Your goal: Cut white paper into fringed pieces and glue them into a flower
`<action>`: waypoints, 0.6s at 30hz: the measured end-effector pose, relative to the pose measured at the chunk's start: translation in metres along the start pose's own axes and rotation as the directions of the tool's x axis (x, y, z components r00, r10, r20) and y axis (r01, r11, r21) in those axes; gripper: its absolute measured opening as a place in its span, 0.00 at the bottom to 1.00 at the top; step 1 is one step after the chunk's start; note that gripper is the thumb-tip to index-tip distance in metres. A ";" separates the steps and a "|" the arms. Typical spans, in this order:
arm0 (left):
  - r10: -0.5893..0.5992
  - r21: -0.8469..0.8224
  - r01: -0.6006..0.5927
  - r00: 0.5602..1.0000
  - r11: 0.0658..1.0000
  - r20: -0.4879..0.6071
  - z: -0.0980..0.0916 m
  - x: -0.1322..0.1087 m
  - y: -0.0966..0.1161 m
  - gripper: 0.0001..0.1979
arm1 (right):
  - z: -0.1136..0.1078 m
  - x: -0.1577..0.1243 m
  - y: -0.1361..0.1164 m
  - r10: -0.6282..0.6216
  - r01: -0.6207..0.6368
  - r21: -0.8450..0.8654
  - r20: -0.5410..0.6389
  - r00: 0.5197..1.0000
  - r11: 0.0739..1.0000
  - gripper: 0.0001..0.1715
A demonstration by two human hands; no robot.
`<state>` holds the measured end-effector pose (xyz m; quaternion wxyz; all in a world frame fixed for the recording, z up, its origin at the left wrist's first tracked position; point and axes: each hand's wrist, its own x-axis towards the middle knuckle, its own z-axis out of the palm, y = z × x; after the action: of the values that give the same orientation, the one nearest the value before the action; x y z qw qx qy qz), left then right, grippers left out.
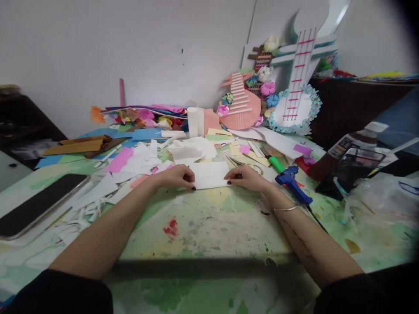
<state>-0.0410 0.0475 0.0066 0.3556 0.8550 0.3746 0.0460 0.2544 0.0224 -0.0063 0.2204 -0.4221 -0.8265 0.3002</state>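
Holds a white paper piece [209, 173] low on the table [218, 231], just in from its near edge and straight ahead, with the left hand [178, 176] at the left side and the right hand [245, 178] at the right. Shows the grip closed on the white paper piece at both sides, in a light fingertip pinch near the two front corners. Looks like a step of steadying and squaring; for a good result, hold both corners level, pull outward only gently to avoid a crease or tear, and press the near edge evenly against the table. Watch the right knuckles near the scissors [241, 164], lying just beyond. Better to clear loose scraps away from the far edge before any turning of the sheet. Count two hands, one white paper piece in the grip, one pair of scissors, one green-handled tool [276, 164], one blue glue gun [294, 185], one phone [42, 205] well off to the left, one white-capped bottle [348, 146], one clear plastic bag [388, 196] and one bracelet [285, 209] on the right wrist. Count also three lute-shaped models at the back: one pink [240, 109], one white with blue trim [293, 102], one brown [263, 60] and partly hidden. Cannot count the white scraps [140, 157]: too many, too much overlap.
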 end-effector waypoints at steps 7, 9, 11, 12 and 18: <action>-0.008 0.083 0.005 0.999 0.997 0.040 -0.004 -0.001 0.000 0.14 | 0.000 0.000 -0.002 0.006 -0.007 -0.045 -0.018 1.000 0.999 0.13; -0.009 0.084 0.005 0.999 0.996 0.053 -0.005 -0.002 0.002 0.13 | 0.000 0.000 0.000 0.000 -0.001 -0.040 -0.009 1.000 0.999 0.14; -0.013 0.087 0.008 0.999 0.996 0.053 -0.005 -0.002 0.003 0.12 | 0.000 0.000 0.002 -0.002 0.001 -0.036 -0.008 1.000 0.999 0.15; -0.016 0.087 0.012 0.998 0.996 0.055 -0.005 -0.002 0.003 0.12 | -0.001 0.000 0.003 -0.001 0.000 -0.037 -0.013 1.000 0.999 0.16; -0.047 0.101 0.041 0.997 0.994 0.065 -0.004 -0.002 0.002 0.10 | -0.002 0.000 0.006 0.021 -0.023 -0.056 -0.037 0.999 0.998 0.15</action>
<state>-0.0420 0.0474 0.0110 0.3260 0.8643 0.3830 -0.0094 0.2590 0.0260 -0.0087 0.2201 -0.4428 -0.8257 0.2715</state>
